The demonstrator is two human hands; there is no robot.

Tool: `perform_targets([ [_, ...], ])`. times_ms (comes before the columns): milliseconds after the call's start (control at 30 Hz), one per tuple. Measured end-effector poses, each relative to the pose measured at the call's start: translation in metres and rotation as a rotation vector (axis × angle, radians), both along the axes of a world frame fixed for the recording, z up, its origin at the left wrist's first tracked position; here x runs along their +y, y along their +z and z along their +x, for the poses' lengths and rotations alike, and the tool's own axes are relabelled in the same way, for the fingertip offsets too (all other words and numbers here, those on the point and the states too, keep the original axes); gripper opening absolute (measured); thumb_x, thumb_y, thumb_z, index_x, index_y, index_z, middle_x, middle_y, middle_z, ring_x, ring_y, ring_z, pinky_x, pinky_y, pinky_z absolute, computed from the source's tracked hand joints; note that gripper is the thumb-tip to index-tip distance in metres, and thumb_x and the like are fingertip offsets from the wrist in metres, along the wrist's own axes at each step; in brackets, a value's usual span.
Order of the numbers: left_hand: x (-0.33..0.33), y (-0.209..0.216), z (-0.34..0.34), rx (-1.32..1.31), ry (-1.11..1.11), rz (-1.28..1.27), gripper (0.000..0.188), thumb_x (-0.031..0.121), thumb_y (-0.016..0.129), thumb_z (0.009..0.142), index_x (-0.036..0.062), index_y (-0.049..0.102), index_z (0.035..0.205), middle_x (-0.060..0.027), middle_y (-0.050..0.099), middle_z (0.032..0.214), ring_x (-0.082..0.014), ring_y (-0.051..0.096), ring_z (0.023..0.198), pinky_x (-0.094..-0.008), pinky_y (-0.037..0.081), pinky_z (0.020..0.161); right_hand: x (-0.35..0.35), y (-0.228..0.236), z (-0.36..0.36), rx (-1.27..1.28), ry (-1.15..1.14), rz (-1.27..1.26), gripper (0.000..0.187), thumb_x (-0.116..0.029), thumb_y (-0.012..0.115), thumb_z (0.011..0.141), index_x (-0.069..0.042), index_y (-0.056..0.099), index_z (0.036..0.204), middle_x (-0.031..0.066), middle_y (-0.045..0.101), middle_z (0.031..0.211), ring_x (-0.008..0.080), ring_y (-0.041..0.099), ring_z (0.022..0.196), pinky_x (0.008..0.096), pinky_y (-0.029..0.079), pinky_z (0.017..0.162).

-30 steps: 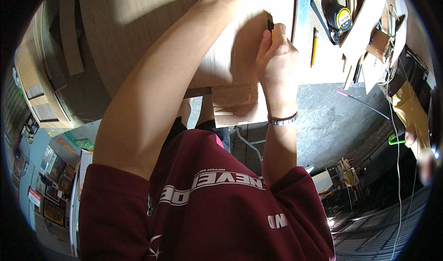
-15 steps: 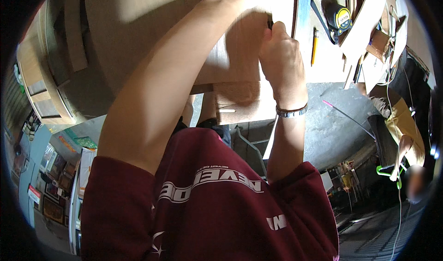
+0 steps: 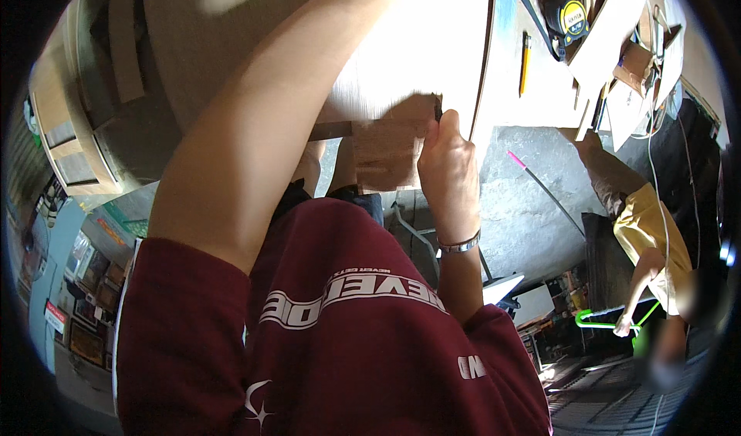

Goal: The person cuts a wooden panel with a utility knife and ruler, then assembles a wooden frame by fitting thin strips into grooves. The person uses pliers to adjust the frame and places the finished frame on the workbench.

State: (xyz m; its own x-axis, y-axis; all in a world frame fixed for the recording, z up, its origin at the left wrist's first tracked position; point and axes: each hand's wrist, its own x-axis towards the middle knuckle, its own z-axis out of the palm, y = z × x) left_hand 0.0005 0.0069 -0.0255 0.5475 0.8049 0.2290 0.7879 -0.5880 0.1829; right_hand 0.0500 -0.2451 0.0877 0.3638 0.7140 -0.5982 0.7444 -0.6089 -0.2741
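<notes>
My right hand [image 3: 449, 157] is closed at the near edge of a pale wooden board [image 3: 386, 81]. From its thumb side pokes the dark tip of a thin tool [image 3: 438, 107], which rests on or just over the wood; its kind cannot be made out. My left forearm [image 3: 262, 96] reaches across the board to the upper edge of the picture, where the hand itself is cut off. Below the board's near edge, a smaller piece of brown wood [image 3: 390, 158] sticks out toward me. Strong light washes out much of the board.
Right of the board lie a yellow pencil [image 3: 526, 63] and a yellow-and-black tape measure [image 3: 570, 19]. Farther right are wood strips [image 3: 614, 35] and cables. Another person in a yellow top [image 3: 652, 224] holds a bright green hanger-like thing [image 3: 598, 320]. A wooden frame [image 3: 73, 135] stands left.
My right hand has drawn toward me and slightly left along the board with the thin tool. My left hand has slipped out past the upper edge. The other person's position in view has shifted.
</notes>
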Motion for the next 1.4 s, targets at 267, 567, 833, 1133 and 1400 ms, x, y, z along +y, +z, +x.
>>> perform_targets([
  [267,0.000,0.009,-0.001,-0.066,-0.020,-0.008,0.073,0.041,0.045,0.101,-0.0044,0.030,0.156,-0.0188,0.030,0.165,-0.0303,0.020,0.155,-0.0442,0.009,0.128,-0.023,0.002,-0.009,0.065,-0.128,0.018,0.016,-0.014,0.051,0.106,-0.002,0.045,0.098,0.0236,0.060,0.060,0.0425,0.068,0.061,0.0482,0.048,0.044],
  [567,-0.001,0.001,0.006,-0.067,-0.034,0.022,0.074,0.042,0.045,0.101,-0.0048,0.030,0.156,-0.0188,0.028,0.165,-0.0298,0.019,0.156,-0.0441,0.008,0.128,-0.024,0.030,0.020,0.191,-0.158,0.148,0.022,-0.009,0.057,0.101,0.003,0.046,0.116,0.0269,0.062,0.075,0.0443,0.066,0.065,0.0498,0.047,0.055],
  [833,-0.006,0.018,0.001,-0.024,-0.007,-0.018,0.074,0.041,0.046,0.100,-0.0036,0.030,0.157,-0.0178,0.028,0.166,-0.0296,0.019,0.156,-0.0444,0.009,0.128,0.037,-0.032,0.034,0.018,0.078,0.517,0.034,-0.013,0.056,0.102,0.005,0.045,0.128,0.0257,0.064,0.080,0.0406,0.068,0.070,0.0468,0.052,0.060],
  [1133,-0.003,0.004,0.000,0.035,0.008,0.034,0.074,0.045,0.035,0.104,-0.0015,0.023,0.159,-0.0161,0.022,0.168,-0.0281,0.015,0.157,-0.0433,0.005,0.129,0.073,-0.035,0.023,-0.166,0.083,0.456,0.013,-0.015,0.054,0.103,-0.003,0.051,0.107,0.0172,0.062,0.058,0.0329,0.067,0.050,0.0409,0.050,0.041],
  [1400,-0.008,0.024,0.002,0.115,0.035,-0.047,0.072,0.043,0.031,0.105,-0.0010,0.018,0.161,-0.0148,0.019,0.169,-0.0270,0.014,0.158,-0.0426,0.004,0.129,0.075,-0.041,0.021,-0.292,0.116,0.457,0.013,-0.017,0.054,0.102,-0.005,0.057,0.099,0.0154,0.062,0.057,0.0311,0.069,0.051,0.0395,0.052,0.042],
])
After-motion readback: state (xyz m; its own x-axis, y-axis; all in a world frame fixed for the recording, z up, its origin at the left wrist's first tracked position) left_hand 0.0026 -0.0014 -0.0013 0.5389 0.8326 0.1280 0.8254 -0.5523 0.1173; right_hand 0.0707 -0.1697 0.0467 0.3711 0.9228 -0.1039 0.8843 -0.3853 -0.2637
